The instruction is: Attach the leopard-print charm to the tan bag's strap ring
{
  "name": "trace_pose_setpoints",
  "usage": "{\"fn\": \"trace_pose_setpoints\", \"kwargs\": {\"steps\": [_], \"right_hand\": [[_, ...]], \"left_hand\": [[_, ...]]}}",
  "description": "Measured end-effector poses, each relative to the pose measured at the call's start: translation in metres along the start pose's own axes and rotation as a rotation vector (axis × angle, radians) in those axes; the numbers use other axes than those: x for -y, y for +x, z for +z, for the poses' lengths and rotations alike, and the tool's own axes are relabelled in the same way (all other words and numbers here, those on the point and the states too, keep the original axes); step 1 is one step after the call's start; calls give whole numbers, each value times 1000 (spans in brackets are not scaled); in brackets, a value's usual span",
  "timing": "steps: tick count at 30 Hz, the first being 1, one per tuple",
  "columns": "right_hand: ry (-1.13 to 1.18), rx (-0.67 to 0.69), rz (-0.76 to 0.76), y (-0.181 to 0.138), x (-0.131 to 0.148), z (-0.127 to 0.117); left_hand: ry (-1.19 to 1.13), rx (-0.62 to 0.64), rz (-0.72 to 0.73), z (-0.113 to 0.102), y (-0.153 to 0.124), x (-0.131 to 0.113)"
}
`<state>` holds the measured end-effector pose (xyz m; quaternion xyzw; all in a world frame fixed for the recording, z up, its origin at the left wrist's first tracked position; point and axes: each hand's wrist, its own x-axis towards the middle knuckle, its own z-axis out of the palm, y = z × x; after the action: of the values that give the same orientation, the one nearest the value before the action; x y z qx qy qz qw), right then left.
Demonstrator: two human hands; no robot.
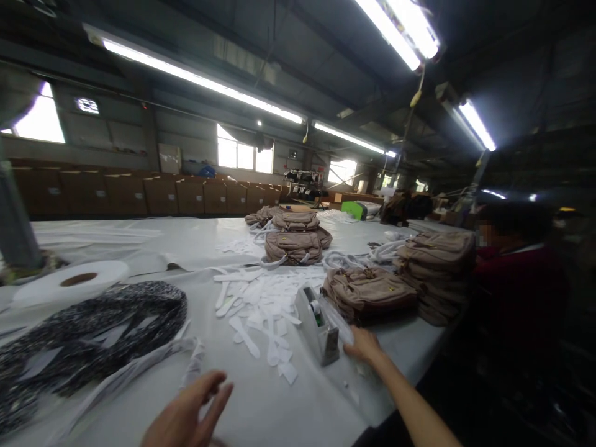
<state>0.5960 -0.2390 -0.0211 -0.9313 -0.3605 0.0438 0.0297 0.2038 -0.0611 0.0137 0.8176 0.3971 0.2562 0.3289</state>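
A roll of white tape (pixel 69 280) is lying flat at the far left of the bench (pixel 195 239), close to a grey post (pixel 16 230). Just in front of it, a heap of black-and-white speckled cord (pixel 93 329) is sprawling across the white surface, with white strips trailing out from under it toward the near edge.

The left hand (pixel 189 413) is hovering low over the bench at the bottom of the view, fingers loosely spread and holding nothing; the nearest item is the trailing end of the white strips.

Toward the middle, a scatter of white cut pieces (pixel 261 310) is lying flat, touching one another in places. At its right edge a grey tape dispenser (pixel 319 326) is standing upright. The right hand (pixel 363 344) is resting just beside the dispenser's near right side, fingers curled low against the bench; whether it is gripping anything cannot be told.

Behind the dispenser, tan bags are lying in stacks: one stack (pixel 295 239) further back at centre, a single bag (pixel 367 292) near the dispenser, and a taller stack (pixel 437 273) at the right edge. A person in a dark red top (pixel 521 292) is standing beside that stack.
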Motion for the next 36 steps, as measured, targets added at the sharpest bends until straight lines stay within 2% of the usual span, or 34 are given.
{"fn": "trace_pose_setpoints", "kwargs": {"steps": [2,6,9,13,17,22,26,29,32,36], "right_hand": [[-5,-15,3,-2,3,3],[-19,-61,2,-5,4,8],[-3,-71,8,-6,-1,9],[41,-84,18,-11,-7,3],[213,-108,49,-22,-9,-18],[331,-175,80,-31,-1,-64],[410,-226,30,-41,23,-106],[503,-204,-67,-56,54,-124],[520,-157,-183,-67,92,-117],[391,-87,-216,-63,142,-72]], "left_hand": [[52,116,236,30,35,-27],[230,330,424,96,91,-64],[323,482,480,132,111,-70],[378,581,496,154,117,-58],[443,633,427,148,114,-41],[469,635,433,125,108,-26],[507,644,430,110,106,-15],[529,629,408,99,106,-7],[542,612,386,86,105,2],[562,629,369,65,98,9]]}}
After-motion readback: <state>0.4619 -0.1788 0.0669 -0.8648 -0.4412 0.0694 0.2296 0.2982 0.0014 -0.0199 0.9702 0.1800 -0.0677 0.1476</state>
